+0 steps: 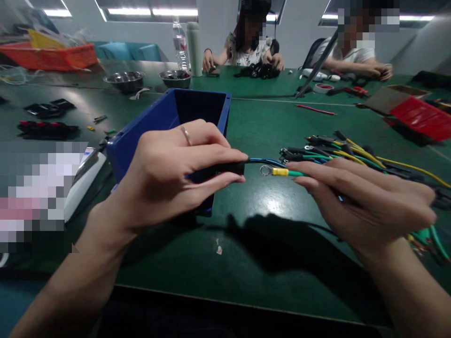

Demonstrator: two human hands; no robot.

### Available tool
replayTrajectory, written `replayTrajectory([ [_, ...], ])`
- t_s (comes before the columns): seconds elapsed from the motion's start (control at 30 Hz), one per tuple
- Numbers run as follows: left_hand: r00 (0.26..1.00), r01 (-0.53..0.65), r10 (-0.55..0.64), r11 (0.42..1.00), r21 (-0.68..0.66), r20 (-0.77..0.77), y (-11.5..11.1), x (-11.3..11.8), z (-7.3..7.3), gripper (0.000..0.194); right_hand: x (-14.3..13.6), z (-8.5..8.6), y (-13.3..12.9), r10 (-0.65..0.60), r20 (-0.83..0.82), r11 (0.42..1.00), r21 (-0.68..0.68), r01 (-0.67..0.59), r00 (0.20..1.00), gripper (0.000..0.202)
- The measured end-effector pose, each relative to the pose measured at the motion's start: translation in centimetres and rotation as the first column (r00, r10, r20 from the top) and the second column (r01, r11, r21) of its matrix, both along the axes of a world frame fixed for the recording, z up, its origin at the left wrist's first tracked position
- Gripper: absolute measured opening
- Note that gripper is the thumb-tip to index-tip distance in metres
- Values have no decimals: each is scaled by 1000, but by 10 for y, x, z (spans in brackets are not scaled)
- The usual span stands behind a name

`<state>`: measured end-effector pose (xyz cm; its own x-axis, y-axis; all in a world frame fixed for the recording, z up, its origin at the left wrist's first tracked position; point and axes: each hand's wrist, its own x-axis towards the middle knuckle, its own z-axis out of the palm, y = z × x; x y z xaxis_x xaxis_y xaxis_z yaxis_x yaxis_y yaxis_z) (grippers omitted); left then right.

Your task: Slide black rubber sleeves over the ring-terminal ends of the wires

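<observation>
My left hand [183, 173] pinches a black block-shaped piece [234, 168], perhaps a connector, between thumb and fingers; most of it is hidden. Blue and black wires [264, 161] run from its right end into my right hand [366, 202]. Between my right thumb and fingertips these wires are held together with a green wire [296, 173]. That wire ends in a ring terminal [267, 171] with a yellow sleeve, pointing left toward the black piece but apart from it. Behind my left hand stands a blue bin [141, 119].
A pile of wire harnesses [338, 150] lies behind and around my right hand. Metal bowls [125, 80], a bottle [181, 49] and an orange basket [52, 56] stand farther back. A red bin [423, 117] is at right. Two people sit across the green table [225, 281].
</observation>
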<state>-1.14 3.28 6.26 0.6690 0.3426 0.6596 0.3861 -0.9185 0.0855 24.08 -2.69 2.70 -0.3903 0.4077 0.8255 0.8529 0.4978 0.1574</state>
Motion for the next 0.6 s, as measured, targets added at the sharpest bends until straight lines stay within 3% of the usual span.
replayTrajectory([
  [0.17,999,43,-43,999,11,10,1,3,-9,16,-2,0,0,-10,31,999,52,9,999,11],
  [0.6,998,34,-27,992,122,-56,-2,9,-13,15,-5,-1,-4,64,51,998,-12,-63,997,11],
])
